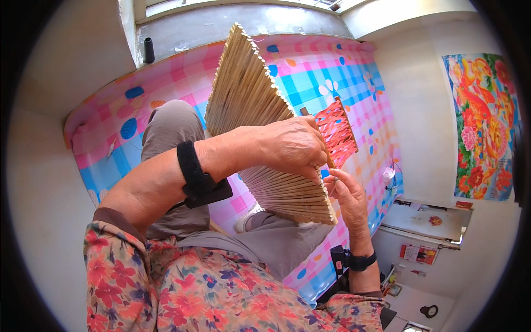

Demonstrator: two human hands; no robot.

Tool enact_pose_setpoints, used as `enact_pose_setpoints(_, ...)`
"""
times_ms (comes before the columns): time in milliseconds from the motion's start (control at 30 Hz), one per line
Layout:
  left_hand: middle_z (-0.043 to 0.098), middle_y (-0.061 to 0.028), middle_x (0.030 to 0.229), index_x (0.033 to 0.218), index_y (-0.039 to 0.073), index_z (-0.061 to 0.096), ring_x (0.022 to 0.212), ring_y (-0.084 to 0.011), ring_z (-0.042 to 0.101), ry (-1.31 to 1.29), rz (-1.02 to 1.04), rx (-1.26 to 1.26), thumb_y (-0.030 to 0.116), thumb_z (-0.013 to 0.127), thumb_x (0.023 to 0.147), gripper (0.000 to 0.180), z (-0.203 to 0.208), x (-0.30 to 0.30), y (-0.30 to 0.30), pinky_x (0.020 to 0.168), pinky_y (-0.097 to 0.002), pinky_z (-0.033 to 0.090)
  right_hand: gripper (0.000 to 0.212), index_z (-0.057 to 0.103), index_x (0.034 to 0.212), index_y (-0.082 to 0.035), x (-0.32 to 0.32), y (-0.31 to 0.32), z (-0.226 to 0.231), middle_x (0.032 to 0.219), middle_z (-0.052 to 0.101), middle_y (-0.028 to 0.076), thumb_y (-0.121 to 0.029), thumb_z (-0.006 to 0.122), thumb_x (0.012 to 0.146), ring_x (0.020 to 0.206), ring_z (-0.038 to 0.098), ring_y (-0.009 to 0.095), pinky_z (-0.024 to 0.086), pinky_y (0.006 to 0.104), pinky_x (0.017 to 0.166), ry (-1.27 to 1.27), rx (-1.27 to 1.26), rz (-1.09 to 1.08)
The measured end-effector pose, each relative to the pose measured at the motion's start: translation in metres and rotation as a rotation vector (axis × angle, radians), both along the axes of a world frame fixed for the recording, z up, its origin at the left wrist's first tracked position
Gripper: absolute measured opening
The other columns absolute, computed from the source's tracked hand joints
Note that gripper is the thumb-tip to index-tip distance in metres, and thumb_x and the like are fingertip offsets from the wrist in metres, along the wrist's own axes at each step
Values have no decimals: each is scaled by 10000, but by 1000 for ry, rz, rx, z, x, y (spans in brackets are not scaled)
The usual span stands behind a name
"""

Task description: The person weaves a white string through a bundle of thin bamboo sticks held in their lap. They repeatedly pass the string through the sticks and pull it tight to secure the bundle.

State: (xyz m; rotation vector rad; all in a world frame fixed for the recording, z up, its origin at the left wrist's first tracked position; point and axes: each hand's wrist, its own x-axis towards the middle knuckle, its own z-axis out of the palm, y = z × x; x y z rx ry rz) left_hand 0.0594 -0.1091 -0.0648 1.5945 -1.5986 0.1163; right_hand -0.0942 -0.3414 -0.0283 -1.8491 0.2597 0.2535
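A stiff mat of pale, straight stalks (240,94) laid side by side stands tilted in front of me, above my lap. My left hand (293,144) reaches across it with fingers closed on its right edge, partly covering the stalks. My right hand (349,193) is just beyond that edge, thumb and forefinger pinched close to the left fingertips. A thin strand shows faintly at the right fingertips; whether it is thread or a needle, I cannot tell. Behind my left hand, a wooden frame with red woven straps (336,130) rests on the bed.
I sit on a bed with a pink and blue checked sheet (326,77). A black cylinder (149,50) stands on the grey sill (199,36). A white plug-like object with a cord (389,174) lies by the right wall, below a colourful fish poster (480,127).
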Motion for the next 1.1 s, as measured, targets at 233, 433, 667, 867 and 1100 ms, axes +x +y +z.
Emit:
enact_pose_setpoints(233,633,-17,824,884,107,655,914,-211,616,-145,33,47,306,744,787,239,-1,-6,9,937,-401,398,515,404,1404,-5,-39,33,-3,1142,581,126,-341,518,1031,930,668,188,545,290,808,0,-20,-294)
enact_pose_setpoints(433,573,-16,783,839,118,620,879,-192,606,-168,17,130,199,699,796,121,-3,-12,21,982,-413,399,657,297,1440,41,-54,51,8,1158,598,230,-371,567,1004,957,665,233,551,344,860,58,327,-456)
enact_pose_setpoints(667,603,4,817,818,143,611,924,-189,595,-177,-109,144,241,699,797,134,15,-12,31,979,-421,386,593,270,1458,42,-84,73,-2,1212,605,222,-152,568,984,1014,665,243,549,348,871,198,563,-468)
enact_pose_setpoints(867,602,-1,850,827,137,611,981,-198,589,-189,-239,204,226,718,780,147,19,-32,37,1024,-458,368,536,367,1436,-17,-109,109,-7,1240,594,153,-98,606,963,1058,650,208,550,325,894,290,589,-401)
enact_pose_setpoints(1100,618,-21,963,912,111,598,1152,-217,569,-180,-173,330,150,745,745,226,33,-51,56,1108,-503,316,280,620,1208,-9,-118,101,-14,1122,609,80,-68,650,936,1010,637,177,511,287,888,-43,151,-133)
